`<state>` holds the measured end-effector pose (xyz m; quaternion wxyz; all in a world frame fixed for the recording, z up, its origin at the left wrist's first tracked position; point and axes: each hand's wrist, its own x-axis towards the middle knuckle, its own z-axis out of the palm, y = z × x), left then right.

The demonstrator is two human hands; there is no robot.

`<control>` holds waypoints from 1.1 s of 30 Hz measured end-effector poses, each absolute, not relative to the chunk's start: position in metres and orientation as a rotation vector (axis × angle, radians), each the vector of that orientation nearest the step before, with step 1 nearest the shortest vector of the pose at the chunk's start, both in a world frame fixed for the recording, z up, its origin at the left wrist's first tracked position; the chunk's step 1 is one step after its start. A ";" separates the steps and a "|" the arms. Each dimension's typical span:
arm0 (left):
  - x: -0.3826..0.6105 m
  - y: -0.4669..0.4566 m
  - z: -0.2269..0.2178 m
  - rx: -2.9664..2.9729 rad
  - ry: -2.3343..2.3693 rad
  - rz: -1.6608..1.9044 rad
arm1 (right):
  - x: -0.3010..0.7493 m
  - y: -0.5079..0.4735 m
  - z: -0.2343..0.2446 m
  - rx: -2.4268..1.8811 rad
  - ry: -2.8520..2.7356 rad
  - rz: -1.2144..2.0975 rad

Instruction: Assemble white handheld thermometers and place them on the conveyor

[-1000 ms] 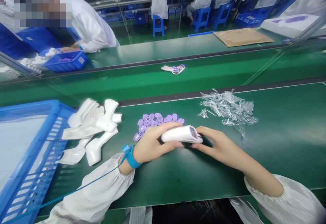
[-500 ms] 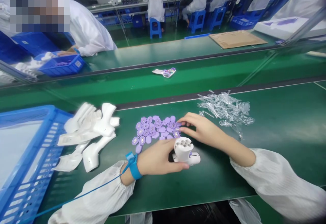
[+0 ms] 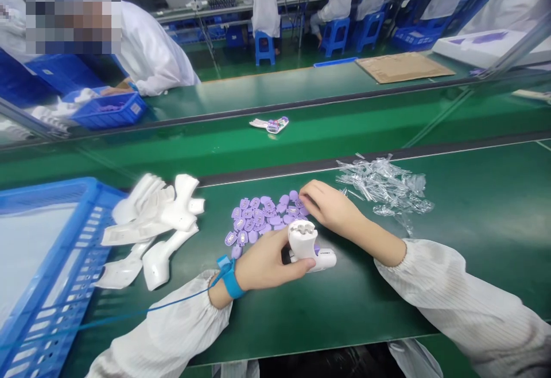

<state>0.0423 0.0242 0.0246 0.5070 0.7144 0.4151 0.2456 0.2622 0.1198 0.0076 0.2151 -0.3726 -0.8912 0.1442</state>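
Observation:
My left hand (image 3: 264, 260) grips a white plastic housing (image 3: 306, 245) stood on end on the green table, its open end with round holes facing up. A blue strap with a cord circles that wrist. My right hand (image 3: 329, 206) reaches over a pile of several small purple button pads (image 3: 260, 217), its fingertips touching the pads at the pile's right edge. Whether it has pinched one is hidden by the fingers.
Several white housings (image 3: 155, 223) lie left of the pads beside a blue crate (image 3: 47, 263). Crumpled clear plastic bags (image 3: 383, 186) lie at right. A white and purple part (image 3: 270, 125) rides the conveyor belt. A co-worker in white sits at far left by a blue bin (image 3: 109, 109).
My left hand turned the housing from lying flat to standing on end. My right hand left the housing and reached to the purple pads. The part on the belt drifted left.

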 end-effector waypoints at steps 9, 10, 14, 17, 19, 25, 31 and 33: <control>0.042 0.023 0.020 1.666 0.959 0.585 | 0.270 0.129 -0.001 -1.057 -2.656 0.386; 0.042 0.023 0.020 1.655 0.959 0.586 | 0.269 0.131 -0.002 -1.067 -2.667 0.402; 0.041 0.024 0.020 1.647 0.970 0.595 | 0.263 0.136 0.003 -1.121 -2.668 0.531; 0.041 0.024 0.020 1.656 0.985 0.600 | 0.260 0.140 0.012 -1.144 -2.681 0.639; 0.041 0.024 0.020 1.651 0.988 0.599 | 0.258 0.141 0.019 -1.156 -2.673 0.652; 0.041 0.024 0.019 1.637 0.979 0.589 | 0.251 0.136 0.030 -1.102 -2.740 0.818; 0.040 0.026 0.015 1.617 0.931 0.654 | 0.249 0.138 0.031 -1.104 -2.730 0.757; 0.040 0.027 0.014 1.614 0.937 0.672 | 0.253 0.138 0.038 -1.092 -2.656 0.776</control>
